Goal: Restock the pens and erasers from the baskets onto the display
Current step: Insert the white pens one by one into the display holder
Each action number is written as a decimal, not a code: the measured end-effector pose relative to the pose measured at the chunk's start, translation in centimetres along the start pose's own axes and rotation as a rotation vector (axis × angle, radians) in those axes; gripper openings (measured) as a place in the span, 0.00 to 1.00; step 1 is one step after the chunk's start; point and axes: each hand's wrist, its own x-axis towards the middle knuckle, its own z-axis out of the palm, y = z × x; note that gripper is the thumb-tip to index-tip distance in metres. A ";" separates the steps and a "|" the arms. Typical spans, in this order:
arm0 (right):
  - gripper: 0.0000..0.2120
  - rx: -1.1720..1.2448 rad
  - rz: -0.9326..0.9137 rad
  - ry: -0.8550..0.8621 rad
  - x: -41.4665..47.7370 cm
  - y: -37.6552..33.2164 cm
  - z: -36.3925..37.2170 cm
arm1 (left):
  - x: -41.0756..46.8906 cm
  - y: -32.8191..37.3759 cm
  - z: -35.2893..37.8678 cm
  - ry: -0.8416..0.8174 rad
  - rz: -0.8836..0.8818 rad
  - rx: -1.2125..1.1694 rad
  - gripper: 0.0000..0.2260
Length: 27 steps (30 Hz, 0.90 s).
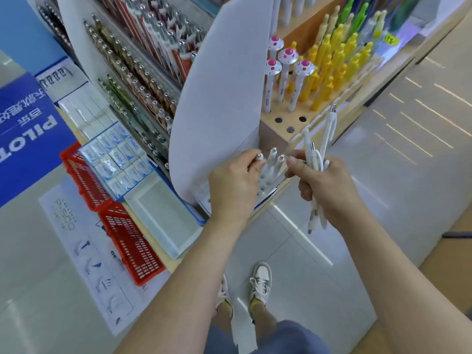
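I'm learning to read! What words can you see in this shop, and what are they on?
"PILOT": on the blue sign, upside down.
Chinese characters on that sign: too blurred.
Labels on the eraser boxes: too small.
Yellow tag: blurred.
Print on the white sheet: blurred.

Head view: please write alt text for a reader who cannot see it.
A person's right hand holds a bunch of white pens while the left hand pinches one standing in the display. Two red baskets and boxed erasers lie to the left.
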 end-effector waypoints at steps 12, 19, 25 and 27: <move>0.11 0.012 0.027 -0.026 -0.4 -0.1 -0.3 | 1.9 1.5 0.5 -0.217 0.165 0.400 0.09; 0.04 0.051 0.024 0.027 -1.9 -0.8 -0.1 | 2.0 2.4 0.1 -0.300 0.097 0.528 0.06; 0.04 0.101 0.167 -0.375 -4.0 -2.2 -0.1 | -0.4 4.5 -2.9 -0.213 -0.093 -0.145 0.11; 0.04 0.071 0.207 -0.551 -4.4 -2.4 -0.1 | -0.9 5.8 -3.7 -0.315 -0.337 -0.558 0.10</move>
